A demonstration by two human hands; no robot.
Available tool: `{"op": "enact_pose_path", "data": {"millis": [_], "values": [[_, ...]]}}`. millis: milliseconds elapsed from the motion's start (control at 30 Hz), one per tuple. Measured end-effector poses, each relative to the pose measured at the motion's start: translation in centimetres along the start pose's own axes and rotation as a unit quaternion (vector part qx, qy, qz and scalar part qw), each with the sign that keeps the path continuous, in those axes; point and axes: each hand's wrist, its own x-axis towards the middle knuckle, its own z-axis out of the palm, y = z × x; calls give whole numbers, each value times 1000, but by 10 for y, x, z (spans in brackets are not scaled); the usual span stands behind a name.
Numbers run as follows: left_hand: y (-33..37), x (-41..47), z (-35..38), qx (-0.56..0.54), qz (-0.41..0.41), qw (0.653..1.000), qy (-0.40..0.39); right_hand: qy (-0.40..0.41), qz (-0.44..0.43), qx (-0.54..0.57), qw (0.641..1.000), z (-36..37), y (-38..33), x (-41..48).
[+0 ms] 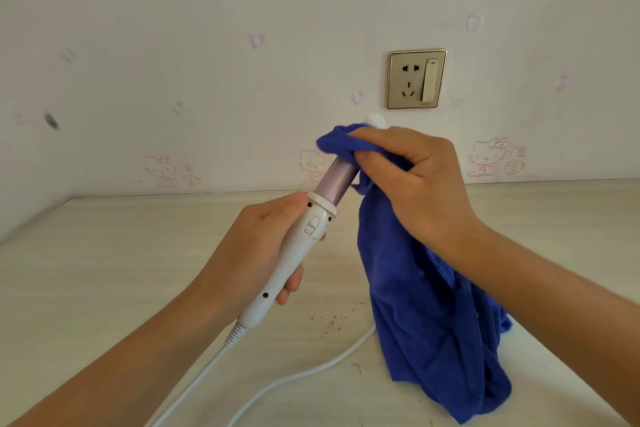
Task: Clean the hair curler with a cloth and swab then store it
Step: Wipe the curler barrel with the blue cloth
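The hair curler has a white handle and a lilac barrel that points up and to the right. My left hand grips the handle, held above the table. My right hand grips a blue cloth wrapped around the upper part of the barrel, hiding it. Only the white tip shows above the cloth. The rest of the cloth hangs down to the table. The curler's white cord trails from the handle across the table. No swab is in view.
A pale wooden table meets a white wall with pink cartoon prints. A gold-framed wall socket with a switch sits above the table behind my hands. Small brown crumbs lie on the table near the cord.
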Motion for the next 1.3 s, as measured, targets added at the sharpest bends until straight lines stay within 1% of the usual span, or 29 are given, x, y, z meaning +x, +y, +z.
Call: {"op": "enact_pose_path", "data": {"millis": [67, 167, 233, 300, 433, 500, 567, 633, 667, 700, 733, 767, 833, 900, 967, 1000, 1067, 1100, 1133, 1200, 1300], "values": [[-2, 0, 2, 1, 30, 1000, -5, 11, 3, 1, 1000, -1, 1, -1], [-5, -4, 6, -3, 59, 998, -35, -26, -16, 7, 1000, 12, -2, -13], [-8, -5, 5, -5, 70, 997, -32, -56, -41, -11, 998, 22, -3, -20], [-8, -4, 4, -4, 67, 998, -17, -62, -50, -27, 996, 23, -5, -18], [-8, -3, 7, 13, 73, 997, -27, 28, 0, -1, 1000, 2, -2, 0], [-9, -2, 8, 9, 69, 997, -41, 43, 14, -7, 999, -3, 0, 1], [-10, -1, 8, -23, 54, 997, -44, -3, 8, -2, 1000, 4, -1, -8], [-12, -1, 7, -78, 39, 996, -35, -82, -14, 6, 996, 18, -3, -21], [-13, -1, 5, -96, 34, 994, -27, -113, -27, -3, 993, 24, -4, -26], [-13, -1, 4, -101, 30, 994, -22, -127, -39, -21, 991, 26, -4, -26], [-14, -1, 3, -96, 28, 995, -23, -123, -41, -31, 991, 25, -2, -24], [-14, -2, 2, -86, 27, 996, -29, -102, -36, -31, 994, 22, 0, -19], [-14, -2, 3, -60, 27, 997, -42, -40, -7, 1, 999, 11, 3, -9], [-11, -3, 5, -35, 42, 997, -47, 8, -6, -20, 1000, 1, 3, -1], [-9, -1, 5, -12, 56, 998, -37, 14, -8, -23, 1000, -1, 4, -2], [-8, 2, 4, 4, 55, 998, -23, -8, -2, -11, 1000, 2, 3, -6], [-9, 6, 3, 36, 40, 998, 13, -78, -13, -40, 996, 15, 2, -19], [-10, 7, 4, 32, 27, 999, 30, -114, -28, -71, 991, 22, 1, -24], [-11, 6, 4, 11, 11, 999, 44, -132, -36, -88, 987, 26, 2, -27], [-13, 4, 2, -30, -9, 999, 44, -107, -29, -73, 991, 24, 2, -20], [-11, 3, -4, -49, -20, 998, 22, -10, -8, -25, 1000, 7, 2, -3]]}}
